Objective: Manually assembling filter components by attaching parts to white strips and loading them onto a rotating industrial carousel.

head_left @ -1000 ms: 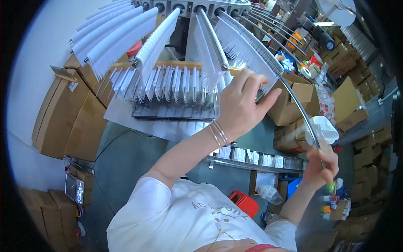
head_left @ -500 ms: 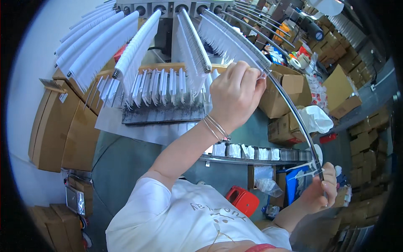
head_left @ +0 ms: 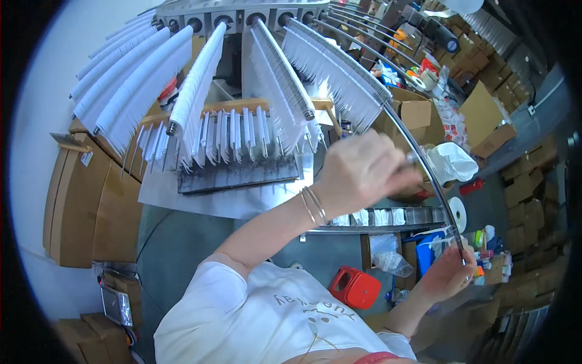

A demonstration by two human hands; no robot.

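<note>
My right hand [head_left: 449,273] is closed round the lower end of a long, thin metal rod [head_left: 429,170] that slants down from the right. Beside the middle of this rod is my left hand [head_left: 371,170], smeared by motion; its fingers point toward the rod, and whether they grip anything is not clear. Along the rod's upper part hangs a dense row of thin white pieces [head_left: 336,70] with fringed lower edges. Similar white rows [head_left: 282,85] hang from other rods that fan out from a grey metal hub [head_left: 233,11] at the top.
Below the rods, a wooden rack [head_left: 236,106] of smaller white bundles stands over a dark slab [head_left: 239,179]. Behind my hands runs a divided metal tray [head_left: 418,216]. A red stool [head_left: 356,287], a white roll [head_left: 457,215] and cardboard boxes [head_left: 91,200] stand around.
My left hand has moved down and to the right along the rod, away from the row of white pieces. My right hand stays at the rod's end, slightly shifted left.
</note>
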